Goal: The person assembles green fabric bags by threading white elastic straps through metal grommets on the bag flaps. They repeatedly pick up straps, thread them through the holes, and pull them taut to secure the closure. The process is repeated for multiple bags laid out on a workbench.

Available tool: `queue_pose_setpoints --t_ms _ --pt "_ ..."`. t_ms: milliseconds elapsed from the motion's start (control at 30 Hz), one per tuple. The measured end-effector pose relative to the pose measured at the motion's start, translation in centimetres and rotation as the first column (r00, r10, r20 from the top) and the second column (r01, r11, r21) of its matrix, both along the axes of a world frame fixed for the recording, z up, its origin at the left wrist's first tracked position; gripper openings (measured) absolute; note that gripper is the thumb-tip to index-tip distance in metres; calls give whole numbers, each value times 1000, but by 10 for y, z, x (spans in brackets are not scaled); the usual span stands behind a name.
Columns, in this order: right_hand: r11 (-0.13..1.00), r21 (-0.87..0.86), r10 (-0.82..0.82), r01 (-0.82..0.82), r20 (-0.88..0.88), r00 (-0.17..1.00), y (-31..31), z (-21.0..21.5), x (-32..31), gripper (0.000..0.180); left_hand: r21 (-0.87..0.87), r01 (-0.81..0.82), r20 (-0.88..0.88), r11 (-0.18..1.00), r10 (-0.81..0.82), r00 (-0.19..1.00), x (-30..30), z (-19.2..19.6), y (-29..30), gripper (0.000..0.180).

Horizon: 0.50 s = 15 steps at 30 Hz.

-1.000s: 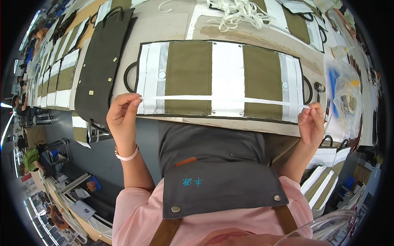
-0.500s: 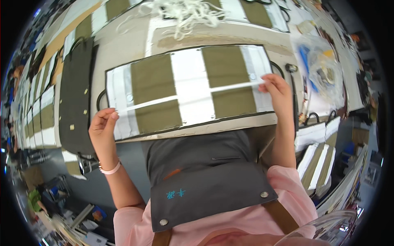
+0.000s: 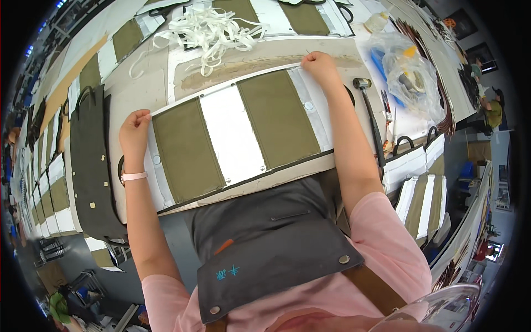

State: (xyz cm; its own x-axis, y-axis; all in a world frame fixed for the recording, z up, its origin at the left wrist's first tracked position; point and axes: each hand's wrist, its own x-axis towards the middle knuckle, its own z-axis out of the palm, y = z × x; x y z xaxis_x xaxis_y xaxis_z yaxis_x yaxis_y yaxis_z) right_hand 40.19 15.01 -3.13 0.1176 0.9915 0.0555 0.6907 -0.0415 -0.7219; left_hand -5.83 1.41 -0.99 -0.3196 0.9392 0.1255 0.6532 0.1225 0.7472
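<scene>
A panel with olive (image 3: 185, 149) and white stripes lies in front of me, slightly tilted, with dark edging and metal snaps along its middle stripe. A narrow white tape (image 3: 182, 102) is stretched along the panel's far edge. My left hand (image 3: 135, 133) pinches the tape's left end at the far left corner. My right hand (image 3: 321, 68) pinches the other end at the far right corner, fingertips together. The right forearm covers part of the panel's right end.
Beyond the panel lies a tangled heap of white tape (image 3: 213, 34). A mallet (image 3: 363, 84), a brush and a clear plastic bag (image 3: 410, 77) are at the right. A long dark panel (image 3: 87, 160) lies left. Striped panels (image 3: 423, 207) are stacked at the lower right.
Both hands have moved away from me, carrying the tape from across the panel's middle to its far edge. My view has also shifted and turned somewhat.
</scene>
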Motion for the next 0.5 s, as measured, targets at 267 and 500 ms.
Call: queue_pose_setpoints --t_ms 267,500 --pt "994 58 87 -97 162 983 0 -4 1 17 22 -3 75 1000 1 997 -21 -22 6 17" --pt "985 -42 162 -166 -85 983 -5 6 -10 13 -124 -21 53 992 28 998 -27 18 1 17"
